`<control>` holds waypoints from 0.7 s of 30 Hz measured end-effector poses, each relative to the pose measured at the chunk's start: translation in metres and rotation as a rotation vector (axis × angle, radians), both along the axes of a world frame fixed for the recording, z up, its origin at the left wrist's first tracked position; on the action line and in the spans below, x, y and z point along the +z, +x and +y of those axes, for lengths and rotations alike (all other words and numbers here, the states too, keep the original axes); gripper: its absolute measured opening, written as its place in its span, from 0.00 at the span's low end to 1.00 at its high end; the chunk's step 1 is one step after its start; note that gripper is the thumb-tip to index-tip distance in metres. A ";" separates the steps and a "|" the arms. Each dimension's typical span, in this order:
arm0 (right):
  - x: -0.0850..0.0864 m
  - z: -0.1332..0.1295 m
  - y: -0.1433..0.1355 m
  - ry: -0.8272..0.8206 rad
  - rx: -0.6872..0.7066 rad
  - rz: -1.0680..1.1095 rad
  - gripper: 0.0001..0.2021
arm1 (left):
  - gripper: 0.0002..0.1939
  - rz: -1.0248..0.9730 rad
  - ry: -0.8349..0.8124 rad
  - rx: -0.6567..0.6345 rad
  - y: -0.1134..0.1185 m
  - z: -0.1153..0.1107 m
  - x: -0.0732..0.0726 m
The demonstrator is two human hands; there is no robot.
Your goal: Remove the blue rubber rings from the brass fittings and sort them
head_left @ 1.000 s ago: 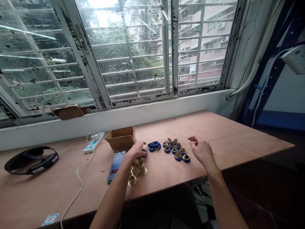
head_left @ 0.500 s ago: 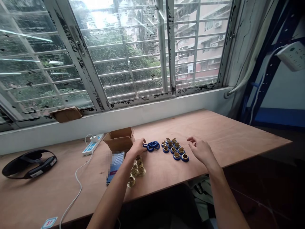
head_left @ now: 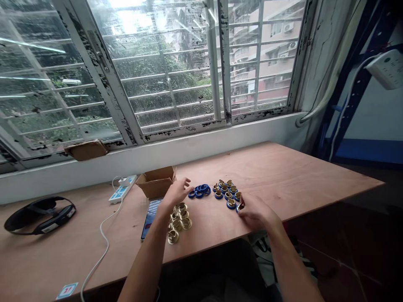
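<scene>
My right hand (head_left: 258,213) is at the near right end of a cluster of gold metal pieces seated in blue rings (head_left: 231,203). Its thumb and fingers close round the nearest of them, a gold piece with a blue ring (head_left: 239,207), which they partly hide. My left hand (head_left: 179,191) hovers with fingers apart and nothing in them, just left of a small heap of loose blue rings (head_left: 201,190). Below my left wrist stands a group of bare gold metal pieces (head_left: 177,223), some of them beside my forearm.
Behind my left hand is an open cardboard box (head_left: 156,183), and a phone (head_left: 150,217) lies partly under my forearm. Further left are a power strip (head_left: 121,191) with a white cable (head_left: 103,228) and a black headset (head_left: 40,214). The wooden table (head_left: 299,180) ends at its near edge.
My right hand has come down and left onto the nearest ringed gold piece. My left hand has lifted slightly back from the loose blue rings, its fingers spreading.
</scene>
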State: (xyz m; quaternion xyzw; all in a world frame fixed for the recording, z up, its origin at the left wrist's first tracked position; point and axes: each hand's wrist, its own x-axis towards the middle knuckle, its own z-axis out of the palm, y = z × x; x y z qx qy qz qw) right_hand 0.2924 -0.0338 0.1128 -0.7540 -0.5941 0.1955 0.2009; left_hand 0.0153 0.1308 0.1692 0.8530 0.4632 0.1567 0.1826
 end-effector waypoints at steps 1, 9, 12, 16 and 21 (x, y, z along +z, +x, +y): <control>0.000 0.000 -0.003 0.011 0.029 0.007 0.10 | 0.21 -0.071 0.003 -0.008 0.001 -0.016 -0.001; 0.004 0.005 -0.027 0.086 0.289 0.162 0.22 | 0.26 -0.917 -0.438 0.031 0.035 -0.129 -0.083; 0.006 0.008 -0.037 0.140 0.316 0.153 0.16 | 0.29 -0.963 -0.556 0.067 0.045 -0.135 -0.112; 0.009 0.011 -0.053 0.253 0.383 0.214 0.07 | 0.32 -1.038 -0.687 0.061 0.043 -0.131 -0.112; 0.006 0.020 -0.084 0.462 0.459 0.339 0.08 | 0.29 -1.224 -0.786 0.116 0.034 -0.128 -0.102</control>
